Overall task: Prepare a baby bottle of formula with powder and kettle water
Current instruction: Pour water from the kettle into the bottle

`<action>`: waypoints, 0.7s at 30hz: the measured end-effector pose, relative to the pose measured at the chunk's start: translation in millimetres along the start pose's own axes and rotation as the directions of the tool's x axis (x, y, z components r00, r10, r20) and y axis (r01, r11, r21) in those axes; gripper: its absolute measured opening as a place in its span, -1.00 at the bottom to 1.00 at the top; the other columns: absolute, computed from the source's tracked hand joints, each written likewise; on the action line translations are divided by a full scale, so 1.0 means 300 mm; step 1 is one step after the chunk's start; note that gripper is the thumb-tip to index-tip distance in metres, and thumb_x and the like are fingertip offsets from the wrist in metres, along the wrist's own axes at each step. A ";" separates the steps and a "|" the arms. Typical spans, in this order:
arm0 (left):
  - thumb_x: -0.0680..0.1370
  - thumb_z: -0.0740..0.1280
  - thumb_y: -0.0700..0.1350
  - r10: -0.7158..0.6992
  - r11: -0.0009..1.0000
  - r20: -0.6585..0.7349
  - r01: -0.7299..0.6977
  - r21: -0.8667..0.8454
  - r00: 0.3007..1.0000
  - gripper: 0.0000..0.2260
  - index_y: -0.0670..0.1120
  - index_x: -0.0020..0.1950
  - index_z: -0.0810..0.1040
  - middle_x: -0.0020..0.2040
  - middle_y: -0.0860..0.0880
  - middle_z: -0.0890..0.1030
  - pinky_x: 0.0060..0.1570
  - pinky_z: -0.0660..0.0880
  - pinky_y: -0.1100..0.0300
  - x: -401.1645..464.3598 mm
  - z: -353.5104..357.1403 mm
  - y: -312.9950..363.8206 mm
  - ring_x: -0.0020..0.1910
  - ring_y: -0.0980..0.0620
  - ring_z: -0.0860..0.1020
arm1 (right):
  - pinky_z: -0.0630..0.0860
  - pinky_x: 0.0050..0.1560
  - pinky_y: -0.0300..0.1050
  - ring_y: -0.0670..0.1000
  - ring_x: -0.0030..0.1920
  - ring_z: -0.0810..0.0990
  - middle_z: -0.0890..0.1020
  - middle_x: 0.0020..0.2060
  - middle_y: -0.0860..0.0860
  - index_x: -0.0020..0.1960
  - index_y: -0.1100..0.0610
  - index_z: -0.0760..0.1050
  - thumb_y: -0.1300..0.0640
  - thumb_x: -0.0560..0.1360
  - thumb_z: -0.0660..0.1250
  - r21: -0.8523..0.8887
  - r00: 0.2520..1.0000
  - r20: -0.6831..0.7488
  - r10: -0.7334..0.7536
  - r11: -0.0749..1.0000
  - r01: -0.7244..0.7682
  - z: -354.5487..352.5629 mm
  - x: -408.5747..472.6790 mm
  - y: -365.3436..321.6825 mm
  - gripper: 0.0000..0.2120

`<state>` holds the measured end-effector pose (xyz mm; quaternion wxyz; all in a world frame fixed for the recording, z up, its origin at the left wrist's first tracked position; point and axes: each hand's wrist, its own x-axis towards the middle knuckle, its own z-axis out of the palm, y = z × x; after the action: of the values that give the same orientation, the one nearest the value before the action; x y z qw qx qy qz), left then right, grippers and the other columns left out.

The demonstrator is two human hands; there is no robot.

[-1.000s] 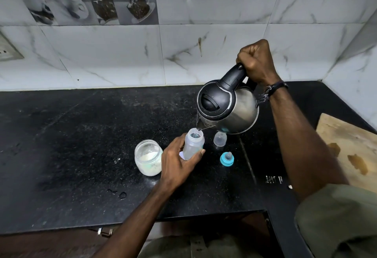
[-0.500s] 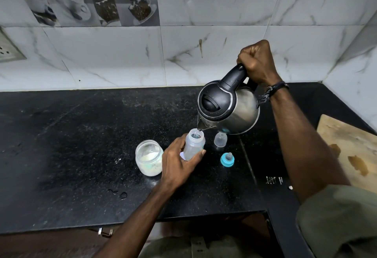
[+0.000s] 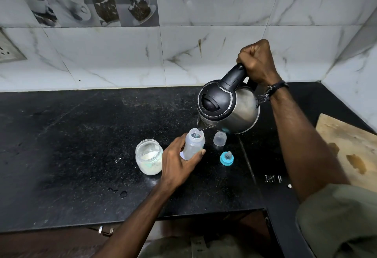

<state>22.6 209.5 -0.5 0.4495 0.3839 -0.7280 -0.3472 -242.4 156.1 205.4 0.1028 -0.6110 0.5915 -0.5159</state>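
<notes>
My left hand (image 3: 179, 161) grips a clear baby bottle (image 3: 193, 143) standing open on the black counter (image 3: 81, 145). My right hand (image 3: 257, 61) grips the black handle of a steel kettle (image 3: 228, 108), tilted with its spout just above the bottle's mouth. A thin stream of water runs into the bottle. An open glass jar of white powder (image 3: 149, 156) stands just left of my left hand. The bottle's clear cap (image 3: 220, 138) and its blue-ringed teat (image 3: 226, 157) lie on the counter to the right of the bottle.
A wooden board (image 3: 350, 147) with stains lies at the right edge. Marble wall tiles rise behind the counter and a wall socket (image 3: 8, 51) sits at far left. Small water drops (image 3: 122, 193) lie on the counter near its front edge.
Both hands, the kettle and the bottle keep nearly the same pose. Water keeps running from the spout into the bottle.
</notes>
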 end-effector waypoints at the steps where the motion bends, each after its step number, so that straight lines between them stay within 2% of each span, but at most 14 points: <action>1: 0.44 0.54 0.15 0.002 1.000 -0.003 -0.002 0.001 1.000 -0.53 0.05 0.31 0.61 0.11 0.15 0.68 0.04 0.60 0.12 -0.001 0.000 -0.002 0.09 0.20 0.63 | 0.08 -0.42 -0.01 0.04 -0.40 0.17 0.25 -0.49 0.07 -0.55 0.18 0.22 0.15 0.27 0.20 -0.006 1.000 0.003 -0.001 1.000 0.001 0.001 -0.003 0.003 -0.72; 4: 0.45 0.54 0.16 0.007 1.000 -0.007 -0.007 0.001 1.000 -0.53 0.10 0.31 0.59 0.12 0.19 0.67 0.06 0.61 0.10 -0.007 0.001 -0.008 0.10 0.21 0.63 | 0.11 -0.45 0.05 0.06 -0.39 0.18 0.26 -0.49 0.10 -0.52 0.36 0.24 0.14 0.27 0.20 -0.024 1.000 0.011 -0.003 1.000 0.003 0.000 -0.008 0.007 -0.67; 9: 0.45 0.53 0.17 0.016 1.000 -0.012 -0.016 0.007 1.000 -0.52 0.19 0.33 0.52 0.13 0.39 0.59 0.06 0.60 0.22 -0.014 0.002 -0.006 0.14 0.26 0.61 | 0.12 -0.45 0.09 0.07 -0.39 0.17 0.25 -0.49 0.11 -0.51 0.38 0.23 0.12 0.28 0.19 -0.044 1.000 0.012 -0.015 0.999 0.016 -0.002 -0.013 0.004 -0.65; 14: 0.45 0.54 0.17 0.023 1.000 -0.015 -0.023 0.021 1.000 -0.56 0.17 0.30 0.54 0.09 0.36 0.61 0.03 0.59 0.19 -0.013 0.002 -0.010 0.09 0.25 0.62 | 0.13 -0.46 0.11 0.08 -0.39 0.17 0.24 -0.49 0.10 -0.51 0.36 0.21 0.07 0.25 0.19 -0.049 1.000 0.012 -0.015 0.999 0.016 0.002 -0.014 -0.002 -0.62; 21: 0.45 0.54 0.16 0.023 1.000 -0.021 -0.023 0.018 1.000 -0.54 0.12 0.31 0.58 0.10 0.20 0.66 0.02 0.58 0.19 -0.008 -0.001 -0.017 0.09 0.23 0.62 | 0.13 -0.46 0.12 0.07 -0.39 0.17 0.24 -0.49 0.10 -0.51 0.37 0.22 0.07 0.25 0.19 -0.051 1.000 0.009 -0.015 0.999 0.015 0.004 -0.010 -0.007 -0.62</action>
<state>24.9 209.3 -5.7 0.4577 0.3833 -0.7306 -0.3314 -239.6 158.8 204.9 0.0860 -0.6202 0.5993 -0.4988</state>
